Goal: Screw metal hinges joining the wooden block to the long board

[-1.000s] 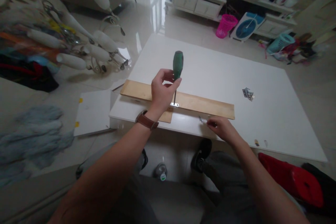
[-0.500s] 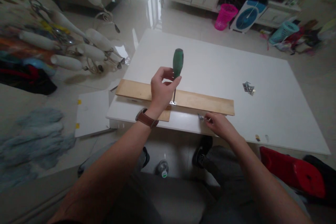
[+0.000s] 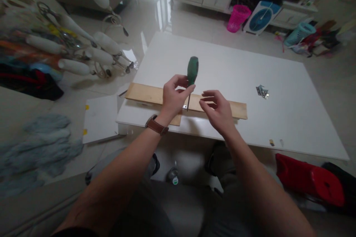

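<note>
My left hand [image 3: 175,95] is closed around the lower end of a green-handled screwdriver [image 3: 193,69], held upright with its shaft down. The tip is beside a small metal bracket [image 3: 184,107] at the near edge of a long wooden board [image 3: 143,93]; I cannot tell whether they touch. A shorter wooden piece [image 3: 175,120] juts toward me below it. To the right of the shaft, my right hand [image 3: 218,113] hovers over the board, thumb and fingertips drawn together. Whatever is in that pinch is too small to make out.
The board lies on a large white panel [image 3: 228,68]. Several metal brackets [image 3: 262,92] are piled at right, and a small brown-and-dark piece [image 3: 272,142] lies near the front edge. A red stool [image 3: 308,179] stands at lower right, a bottle [image 3: 174,177] between my feet.
My right hand has risen from the screws by the panel's front edge and moved up and left toward the screwdriver. The screwdriver tip has shifted slightly right of the bracket's middle.
</note>
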`<action>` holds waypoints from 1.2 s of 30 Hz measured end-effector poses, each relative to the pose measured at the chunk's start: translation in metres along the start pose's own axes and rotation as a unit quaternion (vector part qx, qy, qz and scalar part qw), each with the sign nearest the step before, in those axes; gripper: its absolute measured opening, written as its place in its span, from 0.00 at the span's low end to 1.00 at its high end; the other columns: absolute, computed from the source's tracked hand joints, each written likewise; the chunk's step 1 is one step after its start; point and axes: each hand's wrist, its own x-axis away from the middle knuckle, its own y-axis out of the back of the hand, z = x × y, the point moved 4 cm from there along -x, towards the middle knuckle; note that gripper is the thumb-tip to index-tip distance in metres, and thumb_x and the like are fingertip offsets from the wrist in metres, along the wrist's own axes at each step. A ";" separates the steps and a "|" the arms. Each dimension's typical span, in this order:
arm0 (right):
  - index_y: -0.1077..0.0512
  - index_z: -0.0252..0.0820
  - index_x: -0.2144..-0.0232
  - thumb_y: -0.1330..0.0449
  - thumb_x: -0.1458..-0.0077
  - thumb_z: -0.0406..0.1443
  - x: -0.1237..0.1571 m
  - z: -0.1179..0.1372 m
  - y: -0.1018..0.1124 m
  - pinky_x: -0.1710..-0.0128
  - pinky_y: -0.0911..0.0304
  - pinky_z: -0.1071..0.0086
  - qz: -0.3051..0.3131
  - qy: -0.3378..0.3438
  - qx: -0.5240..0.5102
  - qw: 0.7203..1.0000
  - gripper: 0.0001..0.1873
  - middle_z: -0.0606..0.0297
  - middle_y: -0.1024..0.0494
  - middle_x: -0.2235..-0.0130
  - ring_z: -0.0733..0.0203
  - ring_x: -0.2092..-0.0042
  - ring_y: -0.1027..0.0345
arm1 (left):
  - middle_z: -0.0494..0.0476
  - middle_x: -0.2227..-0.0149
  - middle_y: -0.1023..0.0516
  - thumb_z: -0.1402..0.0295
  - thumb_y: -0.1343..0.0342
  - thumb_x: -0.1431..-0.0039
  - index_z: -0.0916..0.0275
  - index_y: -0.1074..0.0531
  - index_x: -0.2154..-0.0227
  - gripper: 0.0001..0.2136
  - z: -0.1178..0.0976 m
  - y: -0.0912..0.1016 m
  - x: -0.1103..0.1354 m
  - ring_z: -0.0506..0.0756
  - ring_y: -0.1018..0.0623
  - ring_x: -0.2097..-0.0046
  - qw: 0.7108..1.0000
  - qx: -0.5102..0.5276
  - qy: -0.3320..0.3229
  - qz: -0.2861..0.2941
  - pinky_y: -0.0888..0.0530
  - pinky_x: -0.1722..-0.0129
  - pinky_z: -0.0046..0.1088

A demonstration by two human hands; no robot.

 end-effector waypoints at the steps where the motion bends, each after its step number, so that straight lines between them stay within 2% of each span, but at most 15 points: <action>1: 0.27 0.46 0.53 0.34 0.41 0.41 -0.003 0.003 -0.011 0.55 0.21 0.59 0.003 0.001 -0.030 1.000 0.15 0.58 0.17 0.52 0.57 0.55 0.19 | 0.53 0.65 0.18 0.65 0.27 0.44 0.58 0.24 0.61 0.13 -0.001 0.000 0.001 0.53 0.17 0.61 1.000 0.004 0.001 0.005 0.20 0.65 0.28; 4: 0.28 0.48 0.52 0.34 0.39 0.41 -0.011 0.010 -0.036 0.52 0.21 0.60 -0.002 0.024 -0.081 0.996 0.14 0.61 0.17 0.52 0.57 0.53 0.20 | 0.54 0.64 0.17 0.63 0.26 0.45 0.58 0.24 0.61 0.14 -0.003 0.002 0.001 0.53 0.17 0.62 1.000 0.021 0.003 0.020 0.19 0.62 0.30; 7: 0.29 0.48 0.53 0.35 0.37 0.41 -0.016 0.011 -0.046 0.53 0.21 0.62 -0.031 0.035 -0.090 0.995 0.12 0.62 0.17 0.53 0.58 0.54 0.20 | 0.54 0.64 0.16 0.63 0.26 0.45 0.58 0.23 0.61 0.14 -0.003 0.006 0.000 0.54 0.16 0.61 0.999 0.032 0.010 0.037 0.18 0.62 0.31; 13: 0.29 0.49 0.53 0.33 0.38 0.42 -0.020 0.009 -0.047 0.57 0.21 0.63 -0.048 0.031 -0.085 0.995 0.13 0.65 0.18 0.57 0.59 0.56 0.21 | 0.55 0.64 0.16 0.64 0.25 0.47 0.59 0.22 0.62 0.13 -0.002 0.011 -0.007 0.54 0.16 0.62 0.997 0.044 0.019 0.065 0.17 0.63 0.31; 21: 0.30 0.50 0.52 0.34 0.36 0.40 -0.018 0.017 -0.055 0.56 0.21 0.63 -0.057 0.041 -0.097 0.993 0.13 0.63 0.17 0.53 0.59 0.55 0.20 | 0.54 0.64 0.16 0.63 0.25 0.46 0.59 0.21 0.65 0.12 -0.008 0.014 -0.016 0.54 0.16 0.61 0.996 0.060 0.016 0.071 0.19 0.64 0.30; 28: 0.27 0.49 0.54 0.34 0.38 0.39 -0.013 0.017 -0.048 0.56 0.21 0.62 -0.049 0.039 -0.100 0.993 0.11 0.64 0.16 0.54 0.58 0.56 0.19 | 0.54 0.66 0.16 0.58 0.23 0.49 0.60 0.21 0.68 0.15 -0.006 0.016 -0.014 0.55 0.17 0.62 0.993 0.073 0.019 0.095 0.19 0.64 0.31; 32: 0.26 0.49 0.51 0.34 0.38 0.39 -0.013 0.016 -0.048 0.54 0.21 0.61 -0.038 0.035 -0.094 0.994 0.13 0.63 0.16 0.54 0.57 0.54 0.19 | 0.55 0.64 0.15 0.57 0.23 0.50 0.60 0.21 0.66 0.16 -0.006 0.016 -0.015 0.54 0.17 0.62 0.992 0.084 0.010 0.091 0.20 0.66 0.29; 36: 0.25 0.49 0.54 0.33 0.38 0.40 -0.014 0.013 -0.050 0.53 0.21 0.60 -0.039 0.037 -0.117 0.992 0.11 0.63 0.15 0.55 0.56 0.54 0.18 | 0.56 0.62 0.14 0.59 0.23 0.50 0.59 0.19 0.62 0.16 -0.006 0.015 -0.015 0.54 0.17 0.62 0.994 0.066 0.019 0.088 0.22 0.68 0.28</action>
